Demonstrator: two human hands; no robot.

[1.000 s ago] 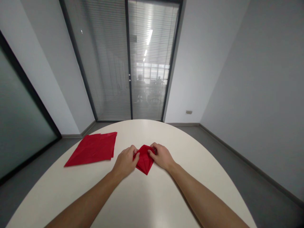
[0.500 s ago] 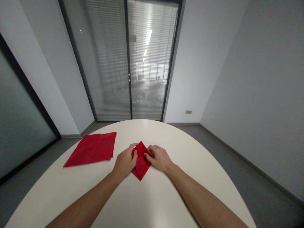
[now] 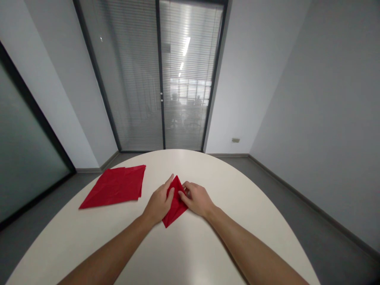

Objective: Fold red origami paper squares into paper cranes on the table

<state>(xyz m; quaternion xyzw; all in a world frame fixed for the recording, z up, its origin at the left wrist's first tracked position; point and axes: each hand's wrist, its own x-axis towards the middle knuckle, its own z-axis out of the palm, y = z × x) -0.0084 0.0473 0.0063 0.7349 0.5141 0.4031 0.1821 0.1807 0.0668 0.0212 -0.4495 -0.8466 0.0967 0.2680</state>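
Between my two hands is a folded piece of red paper (image 3: 177, 206), shaped like a narrow diamond with its points toward and away from me. My left hand (image 3: 159, 201) grips its left side, thumb on top and the index finger stretched along the edge. On the other side, my right hand (image 3: 198, 198) pinches the right edge between thumb and curled fingers. The paper's underside and some fingertips are hidden.
A loose stack of flat red paper sheets (image 3: 117, 186) lies to the left on the round white table (image 3: 231, 190). Beyond the table's far edge stand a glass partition with blinds (image 3: 190, 118) and grey-white walls.
The paper's near point has swung left and its creased centre face is now covered by a smoother one. My left index finger has straightened upward; my right hand has shifted slightly left.
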